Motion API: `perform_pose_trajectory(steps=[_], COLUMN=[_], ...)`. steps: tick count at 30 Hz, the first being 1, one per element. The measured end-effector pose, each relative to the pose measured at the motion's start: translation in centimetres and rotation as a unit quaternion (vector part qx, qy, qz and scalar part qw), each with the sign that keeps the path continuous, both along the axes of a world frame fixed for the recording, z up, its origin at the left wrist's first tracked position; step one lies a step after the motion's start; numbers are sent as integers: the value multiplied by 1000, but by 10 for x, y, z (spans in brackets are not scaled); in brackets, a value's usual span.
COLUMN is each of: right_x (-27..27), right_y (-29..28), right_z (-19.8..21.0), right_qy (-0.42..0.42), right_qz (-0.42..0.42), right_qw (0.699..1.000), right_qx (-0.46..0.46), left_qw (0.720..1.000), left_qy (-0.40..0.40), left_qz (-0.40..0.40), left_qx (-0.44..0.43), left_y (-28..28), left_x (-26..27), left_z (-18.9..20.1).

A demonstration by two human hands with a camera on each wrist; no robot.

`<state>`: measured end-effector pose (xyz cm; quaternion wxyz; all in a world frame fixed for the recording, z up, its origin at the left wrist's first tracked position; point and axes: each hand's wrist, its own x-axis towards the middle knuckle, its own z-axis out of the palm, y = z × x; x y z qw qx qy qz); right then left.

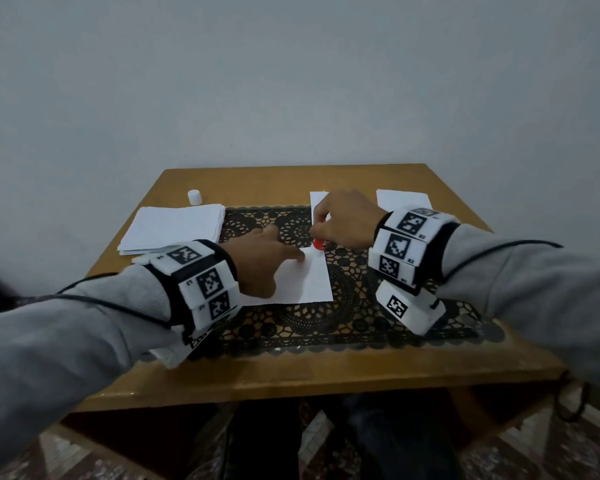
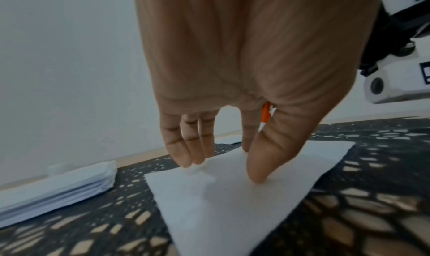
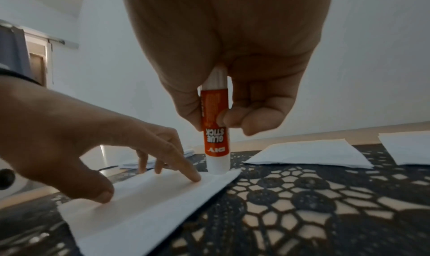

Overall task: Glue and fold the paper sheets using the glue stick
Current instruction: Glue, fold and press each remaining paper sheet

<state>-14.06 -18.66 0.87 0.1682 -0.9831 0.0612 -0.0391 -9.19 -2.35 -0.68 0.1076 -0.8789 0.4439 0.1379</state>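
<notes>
Right wrist view: right hand (image 3: 232,61) grips the cylindrical orange-and-white glue stick (image 3: 216,131) upright, tip seemingly touching the smooth folded paper sheet (image 3: 144,208); left hand (image 3: 76,131), fingers extended, presses it onto the black lace mat (image 3: 302,204).

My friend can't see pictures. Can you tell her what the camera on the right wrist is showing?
The right hand holds an orange-and-white glue stick upright, its tip pressed on the far corner of a white paper sheet. The left hand holds the sheet down with its fingertips on a black lace mat; two more paper pieces lie farther back.
</notes>
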Motion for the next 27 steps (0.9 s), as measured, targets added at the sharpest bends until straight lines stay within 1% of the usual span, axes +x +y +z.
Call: perform_pose_trajectory(steps=[4,10,20,27], right_x=[5,3,-28,-44], right_y=[0,5,18,19], right_z=[-3,-2,-1,-1], right_qy=[10,17,51,75], right_qz=[-3,-8,42,61], right_qw=[1000,1000,997,995], right_qx=[-6,9,33,30], left_qw=[1000,999,998,997], left_qy=[15,37,44,59], left_qz=[-4,-1,6,10], left_qx=[-9,-24,-37,-40], left_y=[-1,0,3,7], left_x=[2,5,5,5], left_z=[-1,1,-2,-2])
